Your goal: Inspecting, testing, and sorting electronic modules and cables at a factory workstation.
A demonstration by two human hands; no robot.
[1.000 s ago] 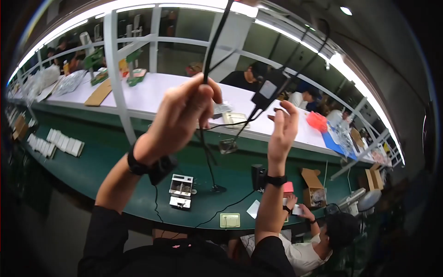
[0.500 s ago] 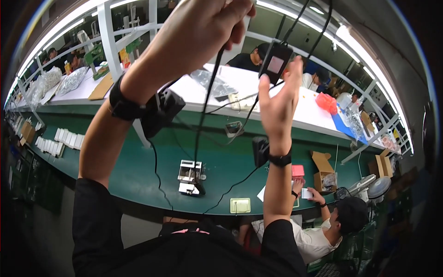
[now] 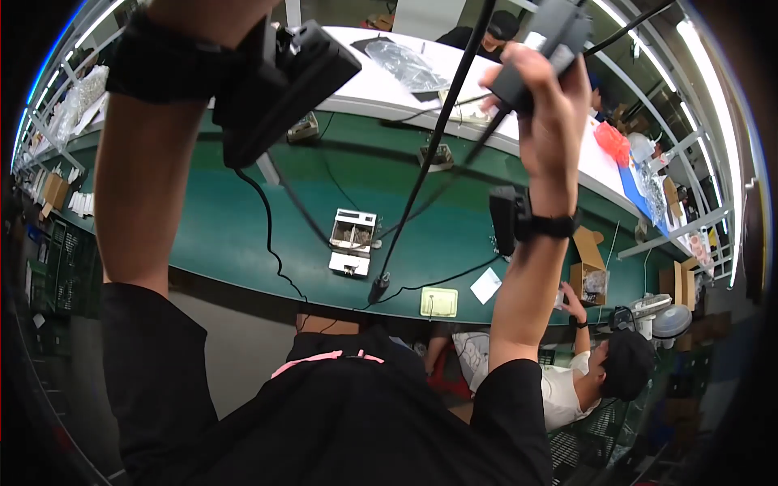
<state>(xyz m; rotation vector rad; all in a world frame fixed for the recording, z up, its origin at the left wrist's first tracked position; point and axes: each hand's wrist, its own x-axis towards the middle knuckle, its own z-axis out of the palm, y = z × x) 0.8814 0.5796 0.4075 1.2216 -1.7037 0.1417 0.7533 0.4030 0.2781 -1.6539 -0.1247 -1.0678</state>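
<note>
Near the top right, my right hand [image 3: 551,113] has its fingers wrapped round a black power adapter [image 3: 559,40] with a pale label. Black cables run from the adapter. My left arm [image 3: 146,186] reaches up past the top edge, so the hand itself is out of the picture. A long black cord [image 3: 429,154] hangs down the middle to a dark plug-like end [image 3: 379,287] at the bench. Beside that end, a small white device [image 3: 353,243] with a hollowed middle rests on the green bench [image 3: 227,235].
Black boxes are strapped to both my wrists, with wires trailing down. A yellow-green tray [image 3: 438,302] and white paper [image 3: 486,285] lie at the bench's front. A co-worker [image 3: 567,389] sits at right, near an open carton [image 3: 590,271]. A white shelf [image 3: 340,101] runs behind.
My left hand has gone up out of view. My right hand has moved right and up, now gripping the adapter that hung beside its open fingers. The view has shifted.
</note>
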